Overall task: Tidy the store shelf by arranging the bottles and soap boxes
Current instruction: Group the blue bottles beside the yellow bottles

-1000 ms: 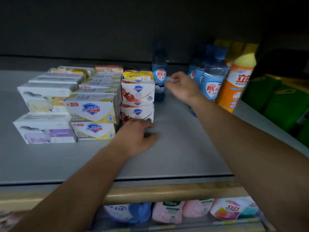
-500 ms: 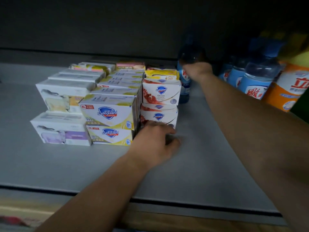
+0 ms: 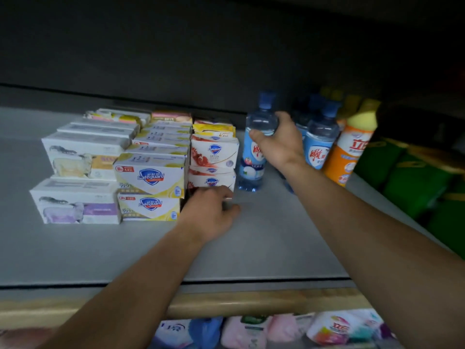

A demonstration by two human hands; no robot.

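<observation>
Rows of stacked soap boxes fill the left of the grey shelf [image 3: 75, 248]. A white-and-red soap box [image 3: 214, 152] tops the rightmost stack, over a lower red-and-white box [image 3: 211, 178]. My left hand [image 3: 210, 214] rests at the foot of that stack, fingers against the lower box. Just right of the stack stands a clear blue-capped bottle [image 3: 254, 157]; my right hand [image 3: 279, 139] grips its upper body, thumb across the front.
More blue-capped bottles [image 3: 320, 137] and an orange bottle with a yellow cap [image 3: 349, 149] stand at the right. Green packs [image 3: 412, 182] lie beyond them. White sheep-print boxes [image 3: 75, 202] sit far left. A wooden rail [image 3: 251, 302] edges the shelf, with pouches below.
My right hand reached to the back, took hold of the blue-capped bottle and drew it forward beside the soap stack. My left hand stayed at the stack's base.
</observation>
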